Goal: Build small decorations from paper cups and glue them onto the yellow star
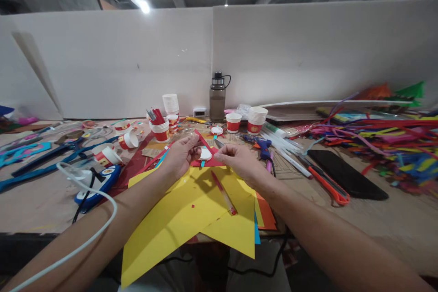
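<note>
My left hand [183,155] is closed in a pinch on a narrow red paper strip [204,139], which slants down toward my right hand. My right hand [236,159] is also closed, with a small pointed silvery blade [219,144] showing at its fingertips; the rest of that tool is hidden. Between the hands lies a white round paper piece [205,153] with a blue tab, on red paper [212,162]. Yellow paper sheets [164,223] spread out under my wrists, and a red pen [224,194] rests on them.
Paper cups [160,131] stand at the back, beside a dark water bottle [217,102]. On the right are a blue glue gun [264,147], an orange cutter [330,187], a black phone [345,173] and colourful pipe cleaners [390,139]. A white cable [102,232] crosses my left forearm.
</note>
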Motion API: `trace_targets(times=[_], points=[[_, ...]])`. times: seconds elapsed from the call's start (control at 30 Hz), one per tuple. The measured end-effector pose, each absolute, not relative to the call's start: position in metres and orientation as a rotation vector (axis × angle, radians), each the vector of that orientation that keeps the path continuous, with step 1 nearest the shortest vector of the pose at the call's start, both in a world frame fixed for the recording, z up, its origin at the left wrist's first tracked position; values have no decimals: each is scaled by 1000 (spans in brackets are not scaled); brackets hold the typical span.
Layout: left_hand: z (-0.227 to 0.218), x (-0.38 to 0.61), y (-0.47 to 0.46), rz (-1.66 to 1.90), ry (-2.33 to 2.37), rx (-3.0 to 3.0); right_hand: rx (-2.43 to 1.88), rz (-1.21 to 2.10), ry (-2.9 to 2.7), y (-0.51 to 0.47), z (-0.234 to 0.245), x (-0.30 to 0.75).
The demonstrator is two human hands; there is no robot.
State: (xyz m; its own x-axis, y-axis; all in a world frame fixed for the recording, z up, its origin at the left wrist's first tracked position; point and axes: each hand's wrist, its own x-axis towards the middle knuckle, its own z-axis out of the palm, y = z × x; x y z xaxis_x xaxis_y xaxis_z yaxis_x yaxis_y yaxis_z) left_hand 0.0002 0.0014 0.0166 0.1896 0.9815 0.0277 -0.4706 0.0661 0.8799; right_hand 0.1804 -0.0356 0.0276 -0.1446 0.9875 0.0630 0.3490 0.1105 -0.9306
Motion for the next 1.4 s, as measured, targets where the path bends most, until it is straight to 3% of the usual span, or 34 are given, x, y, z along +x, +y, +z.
trace_targets(times=[1.17, 1.4], points=[[33, -6, -4, 1323, 636, 925, -1269, 1146, -1696, -44, 31, 174], [29, 0, -14, 1016, 722, 1281, -1109, 832, -1706, -39, 33, 179]])
